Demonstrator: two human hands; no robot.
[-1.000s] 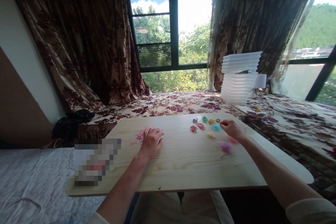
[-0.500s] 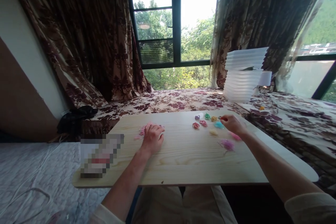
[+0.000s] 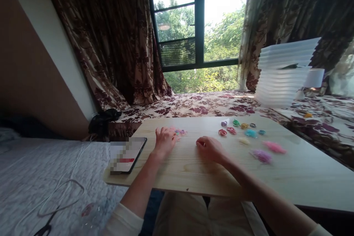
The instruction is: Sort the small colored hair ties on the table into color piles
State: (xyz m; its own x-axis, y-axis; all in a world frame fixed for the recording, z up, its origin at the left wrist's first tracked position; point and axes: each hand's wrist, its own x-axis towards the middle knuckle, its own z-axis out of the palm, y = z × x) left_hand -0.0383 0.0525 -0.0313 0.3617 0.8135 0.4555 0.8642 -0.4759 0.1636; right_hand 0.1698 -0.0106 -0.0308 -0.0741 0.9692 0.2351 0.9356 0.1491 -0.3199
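On the pale wooden table, my left hand (image 3: 165, 141) rests at the left edge of a loose pile of mixed pink, purple and green elastic bands (image 3: 181, 132). Its fingers are bent but apart, and some of the pile is hidden by them. My right hand (image 3: 210, 149) is over the table's middle, fingers curled in towards the thumb, with nothing visible in them. Beyond it lie small looped bundles: purple (image 3: 224, 123), green (image 3: 236, 122), yellow (image 3: 244, 125), red (image 3: 222, 132) and teal (image 3: 261, 132). Closer are a light-blue bundle (image 3: 251, 133) and a cream one (image 3: 244, 141).
Purple (image 3: 262, 156) and pink (image 3: 274, 147) heaps of bands lie on the table's right. A phone or tablet (image 3: 136, 156), partly blurred out, is at the left edge. Behind stand a white ribbed stack (image 3: 284, 77) and a lamp (image 3: 314, 78). A cable (image 3: 79, 184) crosses the bed.
My right hand has come left from the coloured bundles to the table's middle, uncovering the teal bundle. My left hand has shifted left off part of the pile. The view has turned left.
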